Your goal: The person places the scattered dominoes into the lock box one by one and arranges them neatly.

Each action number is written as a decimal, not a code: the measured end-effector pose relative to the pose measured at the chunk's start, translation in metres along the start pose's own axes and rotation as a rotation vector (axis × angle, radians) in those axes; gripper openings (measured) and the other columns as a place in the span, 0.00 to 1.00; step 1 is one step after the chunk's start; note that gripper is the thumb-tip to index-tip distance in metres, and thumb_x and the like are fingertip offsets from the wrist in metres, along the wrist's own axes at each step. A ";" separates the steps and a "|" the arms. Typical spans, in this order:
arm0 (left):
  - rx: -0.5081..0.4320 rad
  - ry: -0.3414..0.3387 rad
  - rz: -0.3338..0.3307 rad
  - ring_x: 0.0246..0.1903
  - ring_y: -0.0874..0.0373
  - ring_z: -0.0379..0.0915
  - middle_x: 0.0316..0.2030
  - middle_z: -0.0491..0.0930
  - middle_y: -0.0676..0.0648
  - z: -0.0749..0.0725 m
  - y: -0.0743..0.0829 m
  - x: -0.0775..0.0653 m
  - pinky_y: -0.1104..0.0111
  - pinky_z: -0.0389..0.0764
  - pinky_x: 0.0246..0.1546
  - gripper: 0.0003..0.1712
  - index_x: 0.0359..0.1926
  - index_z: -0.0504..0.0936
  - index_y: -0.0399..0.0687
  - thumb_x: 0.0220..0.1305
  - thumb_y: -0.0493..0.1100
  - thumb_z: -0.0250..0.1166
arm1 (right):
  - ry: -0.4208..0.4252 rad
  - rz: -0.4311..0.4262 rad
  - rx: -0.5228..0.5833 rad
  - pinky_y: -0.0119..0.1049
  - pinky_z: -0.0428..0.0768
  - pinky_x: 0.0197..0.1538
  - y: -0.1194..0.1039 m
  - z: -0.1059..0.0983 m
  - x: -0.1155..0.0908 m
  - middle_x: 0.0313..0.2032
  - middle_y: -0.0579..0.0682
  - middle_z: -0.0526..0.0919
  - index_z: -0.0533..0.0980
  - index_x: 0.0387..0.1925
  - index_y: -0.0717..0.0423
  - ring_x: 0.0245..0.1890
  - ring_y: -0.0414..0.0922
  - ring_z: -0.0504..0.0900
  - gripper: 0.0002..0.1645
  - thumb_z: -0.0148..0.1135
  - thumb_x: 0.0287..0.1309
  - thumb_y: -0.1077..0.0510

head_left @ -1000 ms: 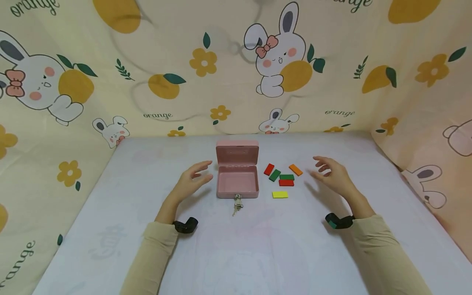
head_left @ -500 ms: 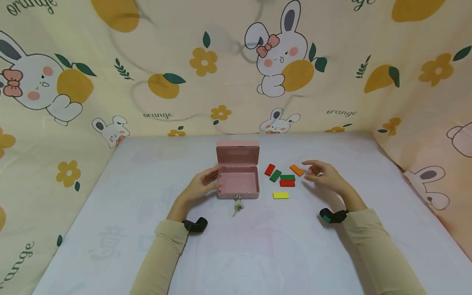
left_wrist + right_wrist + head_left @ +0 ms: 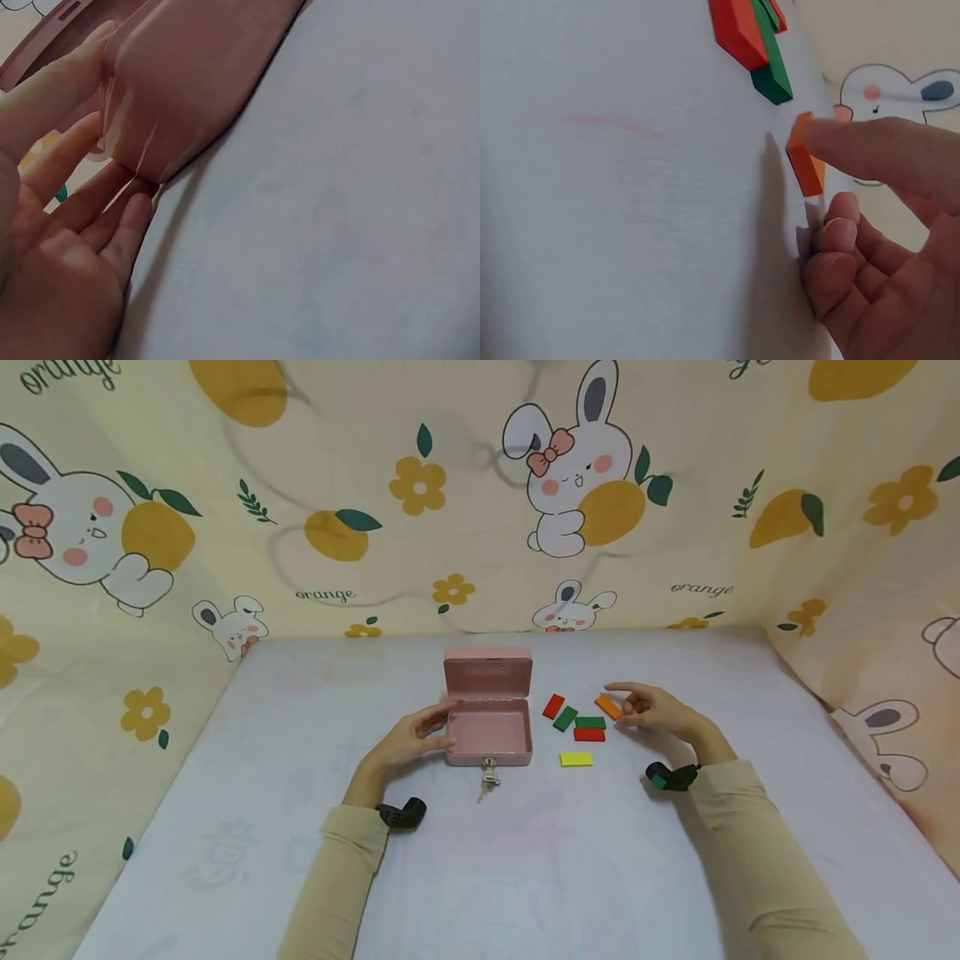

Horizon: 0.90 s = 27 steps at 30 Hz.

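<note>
A pink metal cash box [image 3: 489,760] stands with its lid [image 3: 488,677] raised and its inside bare. At its left end, my left hand [image 3: 405,742] holds the side wall. The left wrist view has that thumb at the rim and the fingers against the wall of the box [image 3: 187,75]. My right hand [image 3: 663,714] is at the orange block [image 3: 608,707], thumb near one end and index finger stretched past the other. In the right wrist view the thumb covers part of the orange block [image 3: 808,169], which lies on the table; the other fingers are curled.
Between box and right hand lie a red block [image 3: 553,706], a green block [image 3: 566,719], another green block [image 3: 590,722] and a second red block [image 3: 589,735]. A yellow block [image 3: 576,760] is nearer. Keys [image 3: 488,783] hang from the box's front lock on the white table [image 3: 510,877].
My left hand has moved right and taken hold of the box's left end. The right hand has come left to the orange block. The blocks and box stay in place.
</note>
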<state>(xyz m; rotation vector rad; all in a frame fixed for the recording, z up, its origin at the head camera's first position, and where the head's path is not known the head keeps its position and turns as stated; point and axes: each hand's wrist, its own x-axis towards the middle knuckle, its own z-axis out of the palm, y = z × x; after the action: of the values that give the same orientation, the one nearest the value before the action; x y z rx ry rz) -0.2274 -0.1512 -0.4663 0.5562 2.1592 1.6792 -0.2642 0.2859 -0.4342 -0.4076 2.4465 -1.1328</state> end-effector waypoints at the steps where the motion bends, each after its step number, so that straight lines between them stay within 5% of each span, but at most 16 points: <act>1: -0.003 0.006 -0.002 0.74 0.41 0.52 0.74 0.55 0.40 0.000 0.000 0.000 0.50 0.55 0.75 0.40 0.72 0.60 0.41 0.61 0.35 0.65 | -0.014 0.007 0.004 0.26 0.69 0.32 -0.001 -0.001 0.000 0.32 0.51 0.69 0.61 0.69 0.60 0.31 0.38 0.68 0.39 0.64 0.58 0.62; 14: 0.018 0.036 0.024 0.73 0.40 0.52 0.73 0.57 0.37 -0.001 -0.003 -0.004 0.51 0.55 0.75 0.40 0.71 0.61 0.39 0.59 0.36 0.67 | -0.104 0.014 0.047 0.27 0.65 0.30 -0.003 -0.001 0.009 0.30 0.47 0.64 0.59 0.70 0.60 0.30 0.38 0.65 0.38 0.59 0.58 0.66; 27: 0.023 0.019 0.043 0.74 0.41 0.51 0.74 0.56 0.39 0.003 -0.004 -0.001 0.51 0.54 0.76 0.39 0.71 0.60 0.39 0.61 0.36 0.66 | -0.064 0.088 0.039 0.27 0.64 0.30 0.000 -0.001 0.007 0.30 0.46 0.64 0.64 0.66 0.61 0.30 0.37 0.65 0.33 0.60 0.59 0.63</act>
<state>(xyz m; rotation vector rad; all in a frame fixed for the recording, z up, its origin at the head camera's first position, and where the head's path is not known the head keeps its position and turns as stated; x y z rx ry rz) -0.2253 -0.1502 -0.4705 0.5991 2.1976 1.6907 -0.2705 0.2835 -0.4351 -0.3156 2.3594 -1.1119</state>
